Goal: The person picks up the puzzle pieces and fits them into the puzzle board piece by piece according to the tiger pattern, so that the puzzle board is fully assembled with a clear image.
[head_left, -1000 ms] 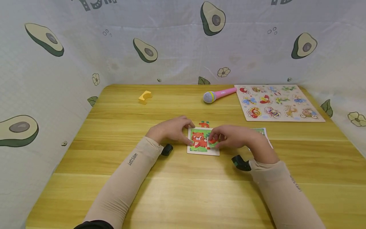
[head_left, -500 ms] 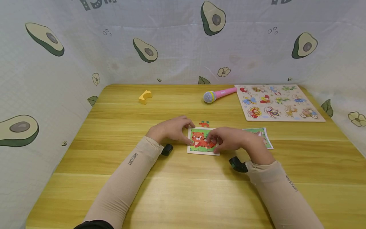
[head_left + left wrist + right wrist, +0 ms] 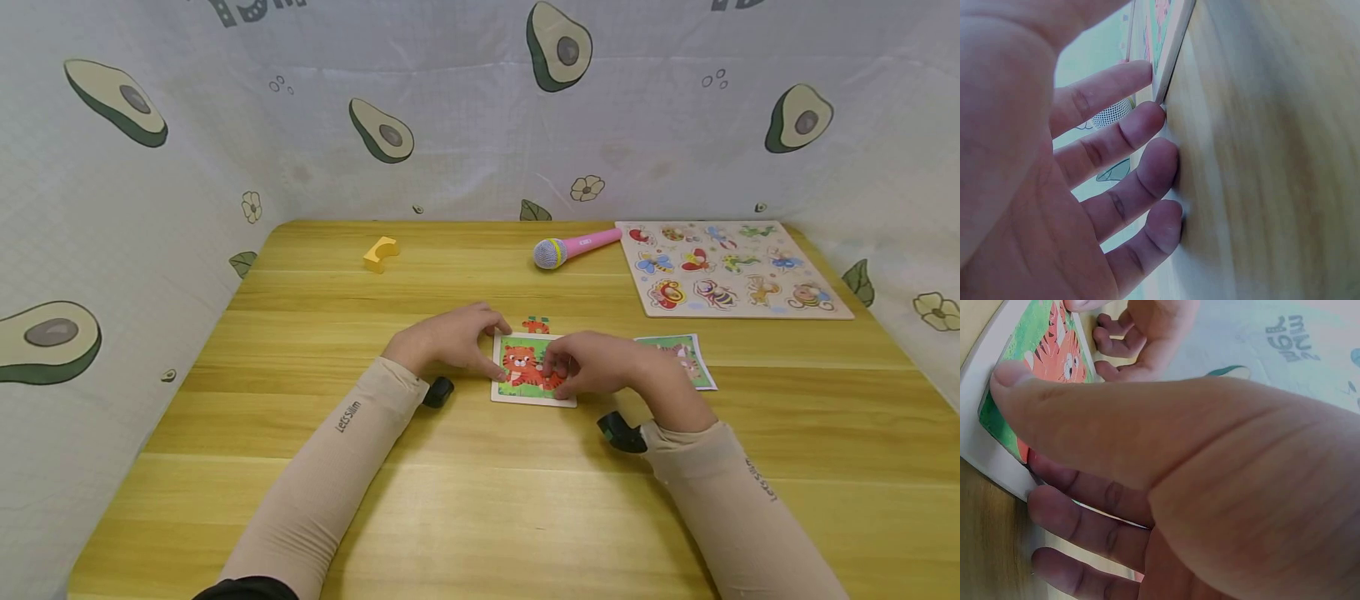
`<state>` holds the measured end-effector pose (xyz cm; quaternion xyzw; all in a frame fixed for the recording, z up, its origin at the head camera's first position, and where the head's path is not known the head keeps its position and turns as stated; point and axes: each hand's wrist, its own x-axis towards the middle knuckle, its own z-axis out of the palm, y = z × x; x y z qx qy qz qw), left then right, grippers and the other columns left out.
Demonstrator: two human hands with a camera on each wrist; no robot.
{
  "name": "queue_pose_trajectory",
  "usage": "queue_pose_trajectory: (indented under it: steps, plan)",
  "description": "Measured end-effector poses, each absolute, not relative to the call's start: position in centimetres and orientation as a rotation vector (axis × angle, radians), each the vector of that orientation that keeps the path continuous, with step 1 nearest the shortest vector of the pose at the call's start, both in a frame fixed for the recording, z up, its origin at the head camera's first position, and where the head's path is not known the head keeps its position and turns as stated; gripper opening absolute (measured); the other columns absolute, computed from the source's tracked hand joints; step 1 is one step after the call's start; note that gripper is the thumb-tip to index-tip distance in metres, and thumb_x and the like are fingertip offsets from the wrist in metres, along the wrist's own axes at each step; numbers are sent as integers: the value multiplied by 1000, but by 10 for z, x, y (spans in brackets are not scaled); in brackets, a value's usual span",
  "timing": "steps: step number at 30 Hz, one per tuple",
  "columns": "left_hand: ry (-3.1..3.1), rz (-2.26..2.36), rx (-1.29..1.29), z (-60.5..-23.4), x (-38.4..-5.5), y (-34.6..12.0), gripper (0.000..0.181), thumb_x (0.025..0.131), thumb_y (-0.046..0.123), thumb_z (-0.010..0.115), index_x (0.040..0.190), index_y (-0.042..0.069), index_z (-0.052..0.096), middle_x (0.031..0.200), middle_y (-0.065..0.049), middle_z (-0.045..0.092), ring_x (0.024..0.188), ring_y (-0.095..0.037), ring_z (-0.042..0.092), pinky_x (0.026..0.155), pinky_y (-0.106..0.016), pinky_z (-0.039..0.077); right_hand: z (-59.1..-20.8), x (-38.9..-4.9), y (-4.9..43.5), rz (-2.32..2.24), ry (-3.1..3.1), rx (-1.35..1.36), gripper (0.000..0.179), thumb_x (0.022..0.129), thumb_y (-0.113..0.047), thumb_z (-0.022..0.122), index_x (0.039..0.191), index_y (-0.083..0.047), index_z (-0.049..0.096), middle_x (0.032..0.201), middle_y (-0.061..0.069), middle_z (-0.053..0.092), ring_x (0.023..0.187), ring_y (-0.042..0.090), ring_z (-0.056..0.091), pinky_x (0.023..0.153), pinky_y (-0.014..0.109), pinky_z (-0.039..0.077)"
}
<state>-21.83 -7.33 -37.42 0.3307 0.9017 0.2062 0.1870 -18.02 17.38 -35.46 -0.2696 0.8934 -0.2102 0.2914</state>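
Observation:
A tiger jigsaw puzzle point(image 3: 521, 358) sits in a pale-framed puzzle board point(image 3: 525, 400) on the table. My left hand point(image 3: 459, 337) rests at the board's left end, thumb on its near left side and index finger at its far left corner. In the left wrist view its fingers point(image 3: 1116, 134) are spread and only slightly bent. My right hand point(image 3: 600, 362) is over the board's right side, thumb and index finger on the lower right puzzle piece point(image 3: 553, 382), which it partly hides. The right wrist view shows the right thumb point(image 3: 1013, 375) on the picture.
An orange-striped loose piece point(image 3: 536, 326) lies just beyond the board. A green picture card point(image 3: 693, 358) is partly behind the right wrist. Farther back are a yellow arched block point(image 3: 381, 252), a pink toy microphone point(image 3: 581, 247) and an insect puzzle board point(image 3: 735, 271).
My right hand has moved slightly left and lowered the puzzle piece from a shifted position into line with the tiger picture. More of the green card shows. My left hand has stayed still.

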Motion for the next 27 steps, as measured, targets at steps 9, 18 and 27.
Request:
queue_pose_trajectory:
  steps: [9,18,27]
  plan:
    - [2538,591,929,-373,-218,-73,65,80,47,85,131,17,61,123,4,52,113,-11,50,100,-28,41,-354,-180,172,-554,2402,-729,17,88,-13,80,98,-11,66,84,1,57,79,16,51,72,33,43]
    - [2537,587,921,-373,-217,-73,66,79,47,85,132,17,60,124,3,52,114,-11,51,100,-29,41,-354,-180,172,-557,2401,-718,17,88,-13,80,98,-12,67,85,1,58,80,17,52,73,33,44]
    - [2529,601,918,-374,-218,-73,66,78,46,86,132,17,61,124,3,52,115,-12,51,100,-29,41,-356,-181,173,-566,2403,-739,17,87,-14,81,97,-12,67,84,0,57,79,17,51,72,33,44]
